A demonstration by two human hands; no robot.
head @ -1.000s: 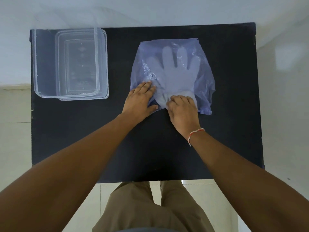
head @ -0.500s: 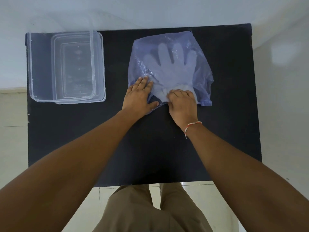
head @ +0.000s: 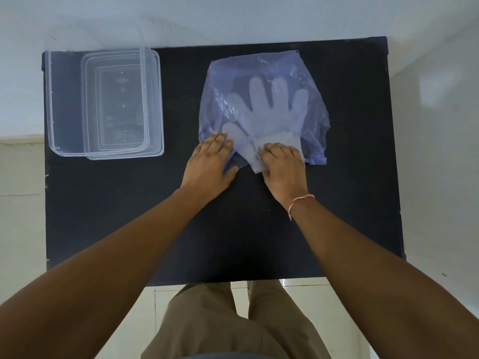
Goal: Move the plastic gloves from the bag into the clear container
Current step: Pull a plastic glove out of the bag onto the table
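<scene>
A bluish translucent bag lies flat on the black table, right of centre. Inside it I see pale plastic gloves, fingers pointing away from me, with the cuff end sticking out of the bag's near opening. My left hand lies flat on the bag's near left edge, pressing it down. My right hand has its fingers curled on the gloves' cuff at the opening. The clear container stands empty at the far left of the table.
The table's back edge meets a white wall. Pale floor tiles and my legs in khaki trousers show below the table's near edge. A thread band circles my right wrist.
The cuff of the gloves sticks out a little further from the bag's opening under my right hand. Both hands stay at the bag's near edge.
</scene>
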